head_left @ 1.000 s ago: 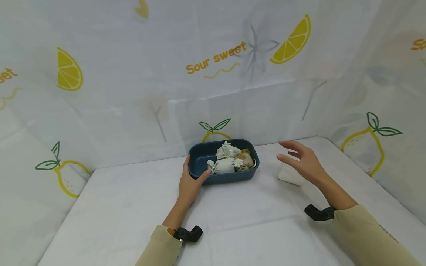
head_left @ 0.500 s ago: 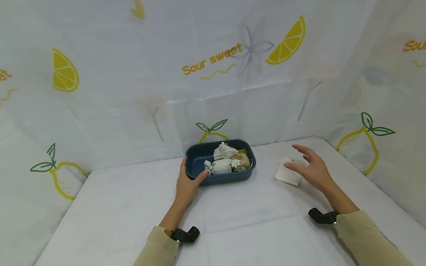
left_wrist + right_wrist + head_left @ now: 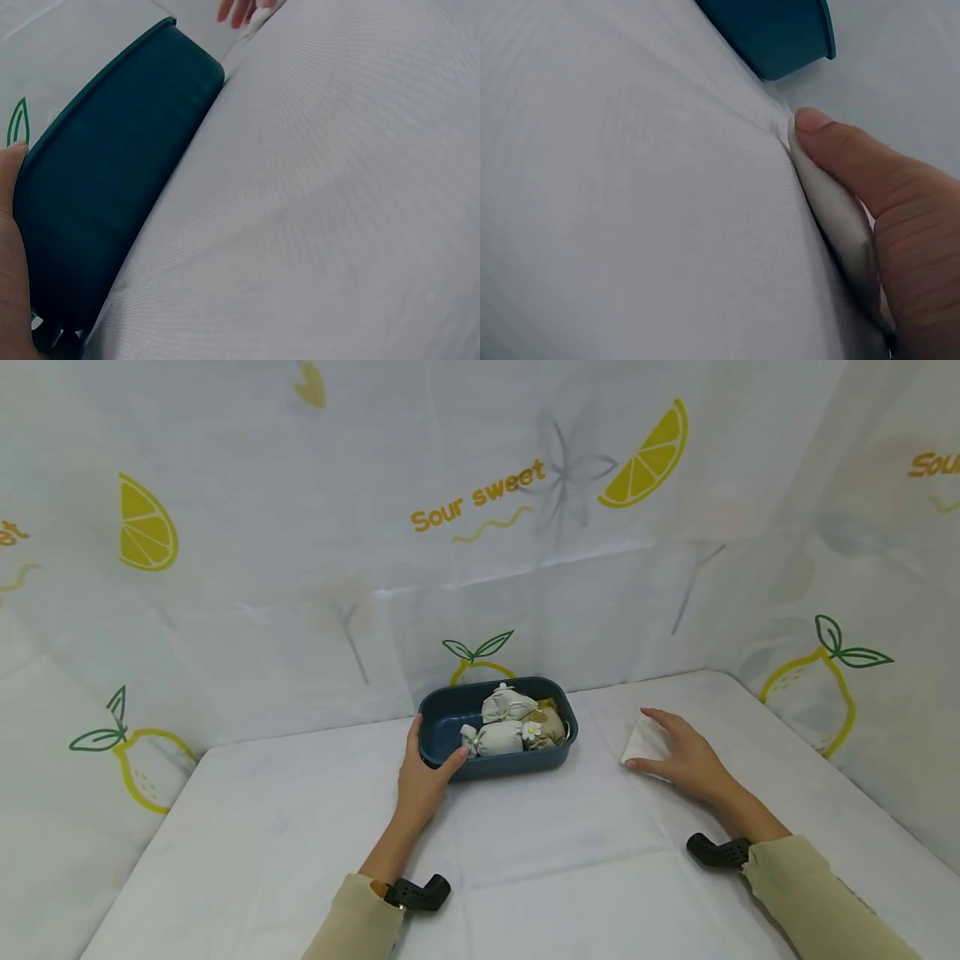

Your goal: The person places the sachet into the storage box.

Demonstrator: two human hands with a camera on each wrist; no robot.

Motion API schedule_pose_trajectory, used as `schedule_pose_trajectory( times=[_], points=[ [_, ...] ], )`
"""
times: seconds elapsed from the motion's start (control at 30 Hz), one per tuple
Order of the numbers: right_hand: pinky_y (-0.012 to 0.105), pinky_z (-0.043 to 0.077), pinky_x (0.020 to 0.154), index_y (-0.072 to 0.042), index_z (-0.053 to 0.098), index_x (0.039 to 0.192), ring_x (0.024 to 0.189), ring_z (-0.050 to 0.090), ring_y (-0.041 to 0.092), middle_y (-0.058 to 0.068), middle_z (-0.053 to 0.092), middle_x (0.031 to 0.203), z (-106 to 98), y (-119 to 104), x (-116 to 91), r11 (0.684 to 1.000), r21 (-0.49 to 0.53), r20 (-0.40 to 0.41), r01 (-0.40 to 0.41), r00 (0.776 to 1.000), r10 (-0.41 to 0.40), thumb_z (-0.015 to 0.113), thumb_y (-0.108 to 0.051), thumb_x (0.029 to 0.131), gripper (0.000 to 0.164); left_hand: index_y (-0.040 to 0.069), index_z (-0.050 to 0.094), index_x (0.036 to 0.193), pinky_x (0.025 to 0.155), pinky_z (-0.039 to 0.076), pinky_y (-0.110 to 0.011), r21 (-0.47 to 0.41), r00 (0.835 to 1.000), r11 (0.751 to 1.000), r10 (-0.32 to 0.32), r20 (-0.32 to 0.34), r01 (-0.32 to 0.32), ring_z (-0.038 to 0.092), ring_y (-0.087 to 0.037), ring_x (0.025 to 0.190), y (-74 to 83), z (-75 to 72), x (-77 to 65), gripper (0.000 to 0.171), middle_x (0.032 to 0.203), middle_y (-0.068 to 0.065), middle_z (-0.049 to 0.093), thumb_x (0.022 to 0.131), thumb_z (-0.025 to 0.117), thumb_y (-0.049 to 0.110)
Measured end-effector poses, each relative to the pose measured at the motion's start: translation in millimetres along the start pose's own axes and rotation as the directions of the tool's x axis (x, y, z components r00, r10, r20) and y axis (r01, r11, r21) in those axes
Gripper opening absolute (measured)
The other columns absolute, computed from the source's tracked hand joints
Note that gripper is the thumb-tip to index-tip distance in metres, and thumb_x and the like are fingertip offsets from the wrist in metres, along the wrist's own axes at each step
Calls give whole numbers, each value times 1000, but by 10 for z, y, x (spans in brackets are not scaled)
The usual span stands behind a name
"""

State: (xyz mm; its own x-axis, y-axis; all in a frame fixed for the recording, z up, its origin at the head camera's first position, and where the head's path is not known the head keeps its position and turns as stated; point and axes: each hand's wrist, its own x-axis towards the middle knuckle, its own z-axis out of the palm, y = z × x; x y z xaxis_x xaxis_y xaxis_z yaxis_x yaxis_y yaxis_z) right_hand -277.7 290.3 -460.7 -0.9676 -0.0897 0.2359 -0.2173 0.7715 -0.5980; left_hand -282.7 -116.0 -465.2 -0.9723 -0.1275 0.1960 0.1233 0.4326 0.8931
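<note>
A dark blue rectangular tub (image 3: 517,766) sits on the table against the back cloth. My left hand (image 3: 424,777) grips its left end, thumb over the near rim and fingers round the outer side. Inside lie a pale tied sachet (image 3: 501,737), a white sachet (image 3: 508,703) and a brown sachet (image 3: 549,725) with a white flower by it. To the right, my right hand (image 3: 690,760) spans a flat white cloth pouch (image 3: 647,742) on the table, thumb at its near edge, fingertips at its far edge. In the right wrist view the thumb presses on the pouch (image 3: 840,217).
White cloth covers the table (image 3: 540,877) and hangs behind it as a backdrop (image 3: 300,527) printed with lemons and the words "Sour sweet". The tub's left part shows bare floor. A gap of table lies between the tub and the pouch.
My right hand first drew back right, then came down left onto the white pouch, its fingers closing toward the pouch's edges. My left hand keeps its grip on the tub, which stays put.
</note>
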Motion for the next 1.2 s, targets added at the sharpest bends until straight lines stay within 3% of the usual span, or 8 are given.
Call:
schedule_pose_trajectory(
  times=[0.3, 0.63, 0.77, 0.9, 1.03, 1.2],
  points=[
    [64, 28, 104, -11, 35, 147, 134, 33, 47, 26, 37, 147, 28, 17, -24, 997, -76, 47, -2, 999, 6, 73, -59, 74, 96, 37, 17, 152, 112, 27, -57, -8, 1000, 1000, 4, 6, -4, 27, -28, 144, 6, 4, -6, 94, 158, -1, 26, 77, 70, 60],
    [56, 40, 98, -14, 59, 130, 124, 51, 41, 18, 59, 132, 80, 1, -50, 988, -65, -42, 140, 989, -142, 75, -41, 80, 59, 34, 19, 152, 111, 28, -57, -14, 1000, 1000, 9, -4, -9, 28, -29, 144, -2, 6, -3, 96, 158, -2, 27, 76, 71, 60],
    [45, 45, 95, -18, 68, 120, 115, 60, 33, 9, 68, 120, 111, -26, -52, 982, -67, -80, 174, 981, -179, 75, -36, 81, 43, 35, 18, 152, 112, 28, -56, -11, 1000, 1000, 3, -2, -3, 28, -28, 144, 1, -4, 0, 96, 158, -1, 26, 76, 71, 60],
    [20, 47, 87, -19, 73, 109, 105, 66, 27, 4, 73, 109, 132, -59, -45, 975, -76, -131, 207, 968, -215, 75, -29, 82, 29, 34, 18, 152, 112, 27, -56, -1, 1000, 1000, 3, -5, -3, 27, -28, 144, -2, -15, 2, 96, 158, -1, 26, 76, 70, 60],
    [1, 38, 79, -19, 75, 104, 98, 66, 8, 4, 74, 103, 138, -74, -31, 977, -59, -189, 204, 959, -212, 75, -24, 83, 22, 31, 19, 153, 112, 28, -57, 4, 1000, 1000, 12, -13, -12, 28, -29, 144, -9, -22, 4, 96, 158, -2, 26, 77, 70, 59],
    [0, 37, 76, -18, 76, 103, 92, 48, -22, 8, 74, 100, 105, -107, -48, 992, 15, -251, 129, 960, -121, 74, -27, 84, 22, 32, 19, 152, 111, 28, -57, -11, 1000, 1000, 14, -5, -14, 28, -30, 144, -3, 4, -12, 96, 158, -3, 27, 77, 71, 58]
  ],
)
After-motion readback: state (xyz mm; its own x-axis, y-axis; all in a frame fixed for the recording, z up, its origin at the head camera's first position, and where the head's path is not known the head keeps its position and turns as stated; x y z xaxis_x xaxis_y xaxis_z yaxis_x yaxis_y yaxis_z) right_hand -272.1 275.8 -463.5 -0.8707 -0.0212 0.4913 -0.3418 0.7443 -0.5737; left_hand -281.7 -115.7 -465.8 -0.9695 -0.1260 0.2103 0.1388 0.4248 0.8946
